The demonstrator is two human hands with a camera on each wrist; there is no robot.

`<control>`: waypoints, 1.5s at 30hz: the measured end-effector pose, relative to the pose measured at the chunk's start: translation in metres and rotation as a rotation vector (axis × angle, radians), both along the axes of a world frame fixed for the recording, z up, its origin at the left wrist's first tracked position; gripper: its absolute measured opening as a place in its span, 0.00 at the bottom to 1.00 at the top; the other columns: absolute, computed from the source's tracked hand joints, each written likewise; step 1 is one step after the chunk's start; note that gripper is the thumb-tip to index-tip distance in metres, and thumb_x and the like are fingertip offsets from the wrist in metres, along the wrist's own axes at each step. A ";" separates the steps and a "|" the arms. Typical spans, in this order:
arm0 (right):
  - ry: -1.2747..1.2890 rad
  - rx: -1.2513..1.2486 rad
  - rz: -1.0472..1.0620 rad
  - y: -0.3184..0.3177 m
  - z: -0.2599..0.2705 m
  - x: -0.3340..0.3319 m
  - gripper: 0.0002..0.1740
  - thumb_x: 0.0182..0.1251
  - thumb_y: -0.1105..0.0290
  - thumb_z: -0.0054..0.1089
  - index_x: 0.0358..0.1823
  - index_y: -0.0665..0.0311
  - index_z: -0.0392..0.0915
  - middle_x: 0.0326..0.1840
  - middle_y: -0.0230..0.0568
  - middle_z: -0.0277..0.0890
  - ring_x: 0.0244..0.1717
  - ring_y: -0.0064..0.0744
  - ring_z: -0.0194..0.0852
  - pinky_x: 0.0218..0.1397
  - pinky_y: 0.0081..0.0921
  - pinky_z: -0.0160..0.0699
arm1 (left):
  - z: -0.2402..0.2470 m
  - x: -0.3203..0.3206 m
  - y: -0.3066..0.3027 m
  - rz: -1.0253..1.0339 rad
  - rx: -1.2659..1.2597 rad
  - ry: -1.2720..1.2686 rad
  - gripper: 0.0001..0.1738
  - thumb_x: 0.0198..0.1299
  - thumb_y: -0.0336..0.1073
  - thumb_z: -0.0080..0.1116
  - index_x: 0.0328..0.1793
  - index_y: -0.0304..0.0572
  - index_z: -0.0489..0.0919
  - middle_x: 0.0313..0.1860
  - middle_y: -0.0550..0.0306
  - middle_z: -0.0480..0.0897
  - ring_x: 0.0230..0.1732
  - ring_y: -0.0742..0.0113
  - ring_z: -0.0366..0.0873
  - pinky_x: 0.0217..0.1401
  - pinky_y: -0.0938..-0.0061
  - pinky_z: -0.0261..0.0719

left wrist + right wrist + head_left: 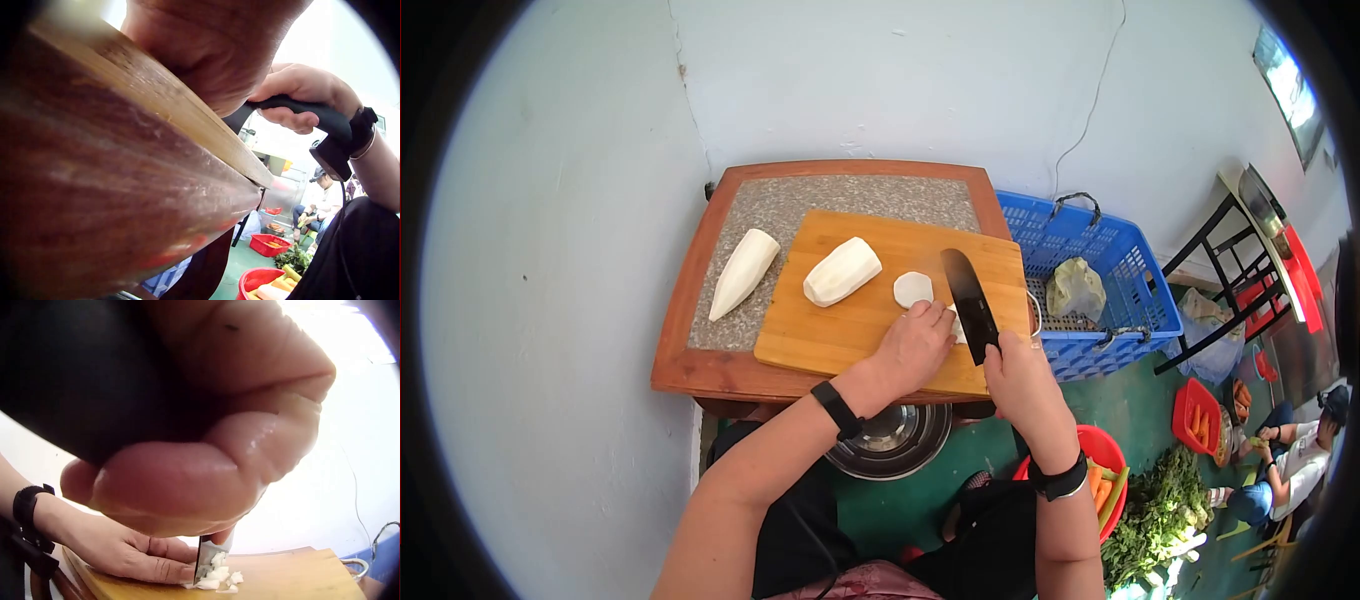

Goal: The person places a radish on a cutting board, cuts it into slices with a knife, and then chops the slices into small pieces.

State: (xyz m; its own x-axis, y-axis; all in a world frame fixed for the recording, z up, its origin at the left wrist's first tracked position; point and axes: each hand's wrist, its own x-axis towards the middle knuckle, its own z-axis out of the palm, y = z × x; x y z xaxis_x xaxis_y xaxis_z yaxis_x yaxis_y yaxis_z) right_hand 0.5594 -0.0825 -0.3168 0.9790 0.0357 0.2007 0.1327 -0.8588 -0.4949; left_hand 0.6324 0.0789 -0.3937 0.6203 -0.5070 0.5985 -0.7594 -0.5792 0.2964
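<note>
On the wooden cutting board [800,335] lie a thick peeled white radish piece [842,272] and a round white slice [913,289]. My left hand [915,348] holds white radish down near the board's front right, fingertips close beside the blade. With my right hand [1025,385] I grip the black handle of a kitchen knife [968,295]. Its blade stands on edge by my left fingertips. Small cut white bits [215,576] lie at the blade in the right wrist view. The left fingertips are partly hidden there behind the knife.
A tapered peeled radish [743,275] lies left of the board on the small table [785,190]. A blue crate [1100,350] stands right of it. Below are a steel basin [890,465], a red basket with carrots [1115,450] and leafy greens [1155,520]. A person [1295,465] sits far right.
</note>
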 end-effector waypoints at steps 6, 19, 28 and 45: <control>0.086 -0.072 -0.031 0.008 0.010 -0.008 0.12 0.69 0.69 0.50 0.32 0.72 0.71 0.22 0.63 0.75 0.23 0.60 0.77 0.29 0.50 0.77 | 0.001 0.000 0.000 0.002 -0.016 -0.012 0.17 0.52 0.28 0.62 0.48 0.28 0.77 0.43 0.44 0.77 0.46 0.50 0.73 0.51 0.64 0.74; 0.127 -0.181 -0.051 0.020 0.001 0.006 0.10 0.67 0.70 0.49 0.31 0.70 0.72 0.23 0.65 0.77 0.30 0.62 0.81 0.34 0.51 0.81 | 0.002 0.000 0.000 0.004 -0.011 0.042 0.18 0.52 0.28 0.62 0.49 0.28 0.76 0.44 0.44 0.77 0.45 0.50 0.73 0.51 0.64 0.74; 0.129 -0.063 -0.021 0.008 0.000 0.000 0.12 0.68 0.68 0.50 0.32 0.71 0.73 0.24 0.65 0.77 0.31 0.65 0.79 0.37 0.54 0.77 | 0.003 -0.008 0.004 0.012 -0.101 0.126 0.27 0.56 0.27 0.60 0.62 0.23 0.69 0.50 0.38 0.74 0.52 0.43 0.72 0.56 0.60 0.72; 0.084 -0.015 -0.041 0.003 0.014 -0.013 0.12 0.68 0.67 0.51 0.31 0.70 0.72 0.22 0.64 0.76 0.29 0.66 0.78 0.37 0.55 0.77 | 0.008 -0.006 0.004 0.039 -0.062 0.153 0.24 0.56 0.29 0.61 0.58 0.23 0.74 0.47 0.40 0.77 0.50 0.45 0.74 0.56 0.62 0.74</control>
